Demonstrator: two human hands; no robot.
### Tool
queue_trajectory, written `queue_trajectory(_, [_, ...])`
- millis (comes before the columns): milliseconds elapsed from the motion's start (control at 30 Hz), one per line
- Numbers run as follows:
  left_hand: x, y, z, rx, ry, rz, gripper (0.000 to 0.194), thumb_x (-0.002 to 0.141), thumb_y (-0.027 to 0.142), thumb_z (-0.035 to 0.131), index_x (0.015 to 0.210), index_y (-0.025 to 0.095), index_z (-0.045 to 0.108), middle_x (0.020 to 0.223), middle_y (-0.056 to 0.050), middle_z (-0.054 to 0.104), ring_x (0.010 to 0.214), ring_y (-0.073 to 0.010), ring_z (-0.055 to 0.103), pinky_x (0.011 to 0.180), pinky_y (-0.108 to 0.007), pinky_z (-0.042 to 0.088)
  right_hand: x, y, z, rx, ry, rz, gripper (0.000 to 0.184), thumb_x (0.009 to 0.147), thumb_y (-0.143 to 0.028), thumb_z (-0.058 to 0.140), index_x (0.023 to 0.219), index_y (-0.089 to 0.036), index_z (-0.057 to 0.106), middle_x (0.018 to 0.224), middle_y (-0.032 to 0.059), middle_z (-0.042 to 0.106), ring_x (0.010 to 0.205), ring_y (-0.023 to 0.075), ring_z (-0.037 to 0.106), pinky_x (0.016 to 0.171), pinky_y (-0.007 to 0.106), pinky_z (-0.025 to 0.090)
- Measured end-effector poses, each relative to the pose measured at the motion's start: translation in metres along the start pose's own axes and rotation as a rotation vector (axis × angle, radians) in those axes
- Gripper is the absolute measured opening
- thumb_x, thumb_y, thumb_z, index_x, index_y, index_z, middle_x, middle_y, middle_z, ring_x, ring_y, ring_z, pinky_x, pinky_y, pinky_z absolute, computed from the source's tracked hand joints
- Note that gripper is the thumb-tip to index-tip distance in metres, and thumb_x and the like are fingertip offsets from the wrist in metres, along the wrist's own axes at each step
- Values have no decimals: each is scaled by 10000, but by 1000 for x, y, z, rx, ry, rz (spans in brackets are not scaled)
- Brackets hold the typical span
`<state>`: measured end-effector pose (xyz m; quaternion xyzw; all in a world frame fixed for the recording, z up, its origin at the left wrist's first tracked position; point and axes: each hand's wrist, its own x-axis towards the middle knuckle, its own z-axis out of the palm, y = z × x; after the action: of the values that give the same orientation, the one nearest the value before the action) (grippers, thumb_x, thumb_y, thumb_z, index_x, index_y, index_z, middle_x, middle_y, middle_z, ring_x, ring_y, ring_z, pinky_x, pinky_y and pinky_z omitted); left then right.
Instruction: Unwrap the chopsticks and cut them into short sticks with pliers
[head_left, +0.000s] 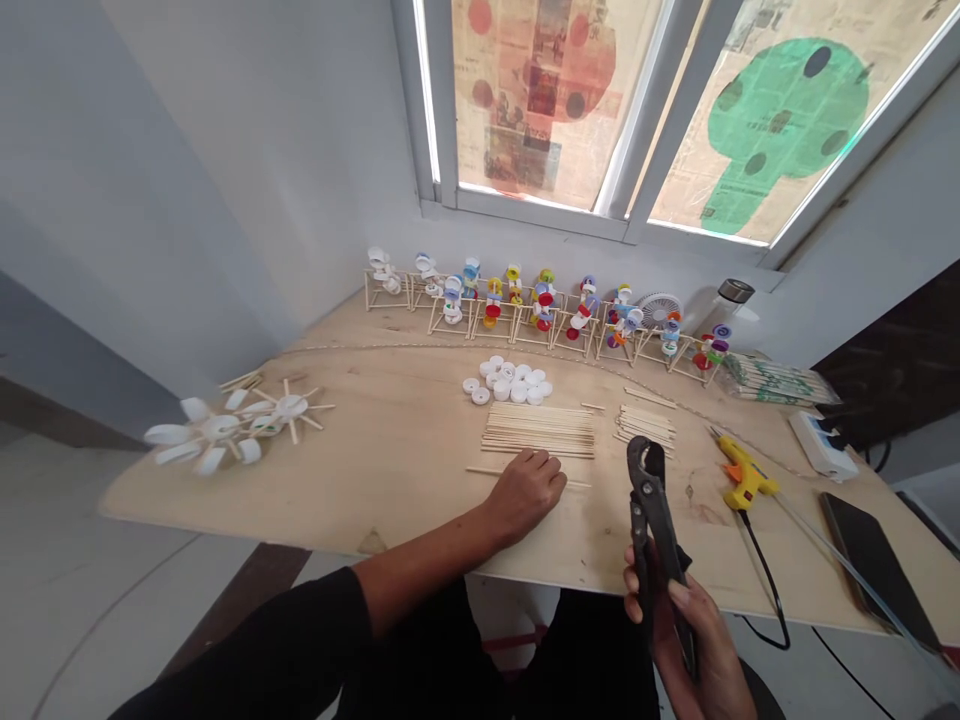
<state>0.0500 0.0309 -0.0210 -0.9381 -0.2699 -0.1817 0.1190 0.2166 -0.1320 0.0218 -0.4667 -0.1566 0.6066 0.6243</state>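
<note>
My left hand [527, 492] rests on the table with its fingers curled over a thin wooden stick [484, 470]; the ends of the stick show on both sides, and the fingertips are hidden. Just beyond it lies a row of similar sticks [536, 430], side by side. My right hand [686, 610] is closed round the handles of a black pipe cutter [651, 510], held upright over the table's front edge with its jaw at the top. Behind the cutter is a pile of shorter cut sticks [645, 425]. White bottle caps [517, 382] sit grouped behind the long sticks.
Several stick frames with coloured caps [541, 310] line the back. White-cap wheels [221, 430] lie at left. To the right are a yellow glue gun [746, 472], a phone [877, 560], a power strip [823, 445], a packet of sticks [780, 380] and a flask [727, 305].
</note>
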Motion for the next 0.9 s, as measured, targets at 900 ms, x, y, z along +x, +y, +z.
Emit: queue_trajectory(900, [-10,-18,7,-92,42,-300,151,854,142,456,748,183,556,789,-47,557,758,-189,488,684,-336,363,41,20,5,-470,16,-135,628,748,-448,650,1257,-136,456,542,-51,474,491,112,420,456,221,354])
